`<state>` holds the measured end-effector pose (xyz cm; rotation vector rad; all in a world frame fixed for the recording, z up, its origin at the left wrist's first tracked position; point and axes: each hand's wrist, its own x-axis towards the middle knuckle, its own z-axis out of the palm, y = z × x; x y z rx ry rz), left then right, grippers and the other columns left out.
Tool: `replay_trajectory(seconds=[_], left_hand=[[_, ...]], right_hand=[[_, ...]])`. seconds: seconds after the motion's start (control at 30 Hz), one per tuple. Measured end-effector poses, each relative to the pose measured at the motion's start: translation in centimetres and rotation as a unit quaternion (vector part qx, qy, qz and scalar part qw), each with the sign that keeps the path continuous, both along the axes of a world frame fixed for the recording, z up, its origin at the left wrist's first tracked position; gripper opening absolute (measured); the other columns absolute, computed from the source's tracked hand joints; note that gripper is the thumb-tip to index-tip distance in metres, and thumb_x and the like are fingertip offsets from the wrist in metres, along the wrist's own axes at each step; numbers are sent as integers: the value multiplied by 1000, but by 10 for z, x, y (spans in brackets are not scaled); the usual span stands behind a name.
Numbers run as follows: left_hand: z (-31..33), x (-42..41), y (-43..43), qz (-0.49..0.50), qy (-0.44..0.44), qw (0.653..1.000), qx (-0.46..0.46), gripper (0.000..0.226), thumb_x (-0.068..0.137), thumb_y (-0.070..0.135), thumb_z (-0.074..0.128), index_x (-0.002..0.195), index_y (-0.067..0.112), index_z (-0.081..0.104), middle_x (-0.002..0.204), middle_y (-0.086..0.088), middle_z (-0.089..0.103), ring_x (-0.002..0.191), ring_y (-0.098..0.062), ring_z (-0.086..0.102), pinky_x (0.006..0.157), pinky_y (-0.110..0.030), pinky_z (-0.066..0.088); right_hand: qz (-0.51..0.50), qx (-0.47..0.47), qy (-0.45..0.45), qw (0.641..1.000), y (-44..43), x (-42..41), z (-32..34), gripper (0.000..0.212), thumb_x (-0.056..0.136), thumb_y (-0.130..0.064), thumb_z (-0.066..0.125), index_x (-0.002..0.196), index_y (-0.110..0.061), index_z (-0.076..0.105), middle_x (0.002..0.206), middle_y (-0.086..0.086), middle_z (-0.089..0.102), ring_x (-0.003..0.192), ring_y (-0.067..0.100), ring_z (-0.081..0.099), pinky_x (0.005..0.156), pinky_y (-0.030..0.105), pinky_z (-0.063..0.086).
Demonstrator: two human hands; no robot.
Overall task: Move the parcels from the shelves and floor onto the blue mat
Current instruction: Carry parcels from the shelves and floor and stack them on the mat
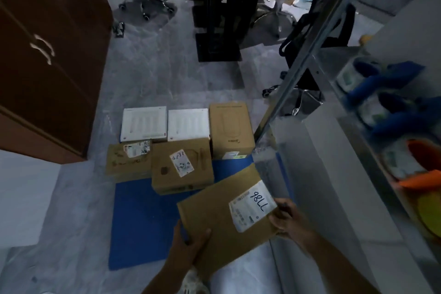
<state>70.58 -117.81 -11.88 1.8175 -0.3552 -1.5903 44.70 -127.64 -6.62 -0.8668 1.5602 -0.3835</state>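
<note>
One blue mat [143, 222] lies at our twelve o'clock, five parcels [182, 166] packed along its far end. We hold a labelled parcel [214, 210] above its four-o'clock corner, our left hand [191, 243] gripping the seven-o'clock edge, our right hand [286, 219] the three-o'clock edge.

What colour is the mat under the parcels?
Blue; the mat shows in the head view.
</note>
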Motion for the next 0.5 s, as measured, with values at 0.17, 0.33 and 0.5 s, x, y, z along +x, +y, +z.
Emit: replay_trajectory(seconds=[0.17, 0.33, 0.5], left_hand=[[-100, -35, -81, -37, -11, 999, -37, 74, 82, 34, 75, 143, 28, 33, 129, 4, 54, 106, -17, 60, 86, -32, 53], [-196, -57, -150, -43, -49, 998, 0, 63, 83, 36, 74, 130, 6, 44, 127, -8, 57, 101, -20, 62, 80, -34, 55], [-252, -67, -207, -39, -70, 997, -17, 48, 89, 34, 67, 121, 17, 36, 124, 1, 50, 105, -16, 54, 86, -33, 47]], right_hand=[[-33, -9, 79, 996, -74, -28, -107, 48, 85, 22, 53, 130, 10, 41, 128, 31, 52, 99, 29, 51, 67, 40, 49], [-108, -2, 109, 988, -108, -43, -217, 41, 87, 15, 55, 119, -9, 44, 125, 17, 55, 108, 33, 57, 83, 54, 54], [-162, 19, 91, 982, -140, -46, -288, 44, 90, 9, 56, 126, -13, 42, 121, 9, 57, 110, 31, 58, 91, 54, 52]])
